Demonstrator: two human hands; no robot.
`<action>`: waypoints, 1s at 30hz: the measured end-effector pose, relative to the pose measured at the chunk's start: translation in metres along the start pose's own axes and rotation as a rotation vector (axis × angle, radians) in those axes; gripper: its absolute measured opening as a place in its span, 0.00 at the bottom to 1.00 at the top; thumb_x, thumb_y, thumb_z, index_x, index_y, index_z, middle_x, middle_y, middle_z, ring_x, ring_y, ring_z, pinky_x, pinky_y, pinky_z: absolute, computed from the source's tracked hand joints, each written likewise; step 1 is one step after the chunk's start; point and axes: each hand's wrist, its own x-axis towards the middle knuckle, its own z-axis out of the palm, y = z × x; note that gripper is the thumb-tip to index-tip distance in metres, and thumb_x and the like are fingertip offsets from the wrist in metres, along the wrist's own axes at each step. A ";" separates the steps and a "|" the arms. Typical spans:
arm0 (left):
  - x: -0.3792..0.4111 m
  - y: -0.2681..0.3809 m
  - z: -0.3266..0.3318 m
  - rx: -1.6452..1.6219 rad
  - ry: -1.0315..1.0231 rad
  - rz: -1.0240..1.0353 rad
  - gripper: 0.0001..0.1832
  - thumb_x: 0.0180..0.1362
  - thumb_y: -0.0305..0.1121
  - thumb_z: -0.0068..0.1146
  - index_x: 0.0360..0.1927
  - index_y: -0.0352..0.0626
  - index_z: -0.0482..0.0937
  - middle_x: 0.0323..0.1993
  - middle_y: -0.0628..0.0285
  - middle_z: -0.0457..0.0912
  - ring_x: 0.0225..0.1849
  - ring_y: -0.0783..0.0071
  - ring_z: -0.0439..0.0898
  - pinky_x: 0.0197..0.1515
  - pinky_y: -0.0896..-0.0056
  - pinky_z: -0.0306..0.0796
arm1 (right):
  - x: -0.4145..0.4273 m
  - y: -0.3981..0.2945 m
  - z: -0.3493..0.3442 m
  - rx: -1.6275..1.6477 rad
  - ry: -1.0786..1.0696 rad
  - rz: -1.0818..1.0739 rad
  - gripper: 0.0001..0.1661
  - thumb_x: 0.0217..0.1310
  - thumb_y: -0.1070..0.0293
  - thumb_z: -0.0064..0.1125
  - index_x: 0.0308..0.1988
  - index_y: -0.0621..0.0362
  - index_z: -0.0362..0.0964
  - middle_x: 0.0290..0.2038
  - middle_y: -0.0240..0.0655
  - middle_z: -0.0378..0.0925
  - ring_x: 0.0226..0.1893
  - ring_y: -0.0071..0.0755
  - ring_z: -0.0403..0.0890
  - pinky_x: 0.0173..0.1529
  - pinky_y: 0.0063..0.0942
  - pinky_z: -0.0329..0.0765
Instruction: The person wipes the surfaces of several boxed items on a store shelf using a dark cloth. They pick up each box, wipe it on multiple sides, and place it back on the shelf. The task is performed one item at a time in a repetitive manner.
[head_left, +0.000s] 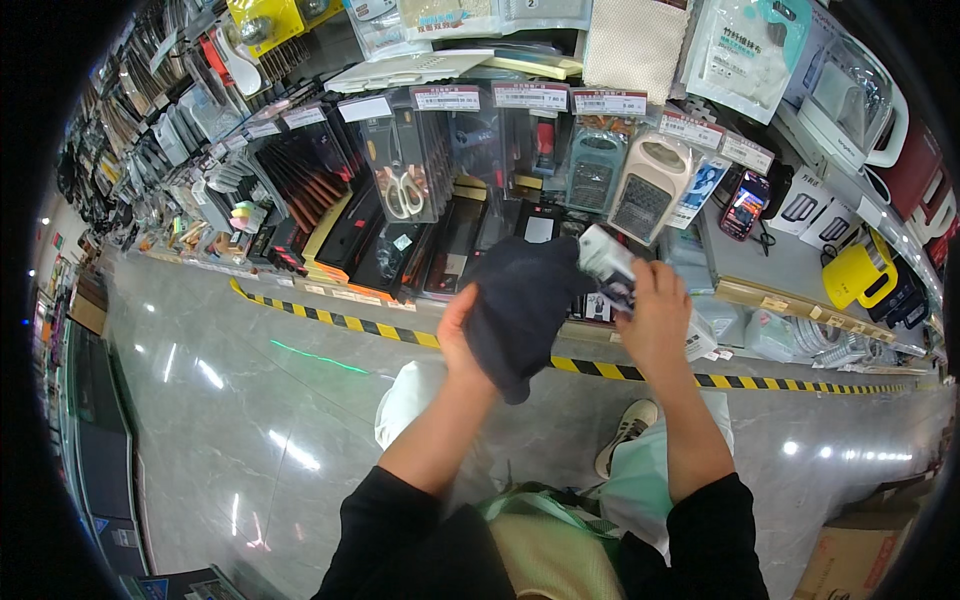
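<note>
A dark navy cloth item (525, 307), which looks like a cap, is in my left hand (461, 337), with the fingers hidden behind it. My right hand (656, 319) grips a small white-and-dark printed package (609, 266), whose left edge meets the cloth. Just beyond my hands hang a packaged beige grater (651, 187) and a blue-grey grater (596, 172). Carded scissors with white handles (403, 191) hang further left. Dark flat boxes (367, 255) lie on the low shelf behind the cloth item.
A smartphone (745, 205) with a lit screen rests on the right shelf, near a yellow appliance (860, 274). Black-and-yellow tape (600, 369) runs along the floor by the shelf base. A cardboard box (851, 555) stands at lower right.
</note>
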 end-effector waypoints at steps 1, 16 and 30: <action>0.000 0.001 -0.001 0.009 0.013 0.008 0.27 0.55 0.43 0.50 0.55 0.36 0.73 0.52 0.51 0.77 0.53 0.54 0.76 0.61 0.56 0.65 | 0.003 0.007 0.000 0.078 0.060 0.030 0.39 0.36 0.74 0.67 0.54 0.57 0.64 0.50 0.44 0.67 0.51 0.51 0.68 0.53 0.45 0.67; 0.000 -0.017 -0.011 0.251 -0.072 0.027 0.26 0.58 0.39 0.47 0.58 0.34 0.68 0.54 0.53 0.75 0.54 0.59 0.74 0.60 0.62 0.64 | -0.015 -0.030 0.012 0.734 -0.007 -0.140 0.43 0.40 0.75 0.65 0.57 0.64 0.53 0.48 0.46 0.67 0.49 0.41 0.73 0.52 0.34 0.69; -0.006 -0.019 -0.006 0.673 -0.065 0.173 0.25 0.53 0.38 0.53 0.52 0.32 0.72 0.38 0.57 0.80 0.37 0.72 0.80 0.39 0.74 0.73 | -0.015 -0.022 0.018 0.712 0.085 -0.248 0.44 0.32 0.77 0.68 0.53 0.66 0.56 0.54 0.51 0.63 0.55 0.56 0.67 0.58 0.42 0.65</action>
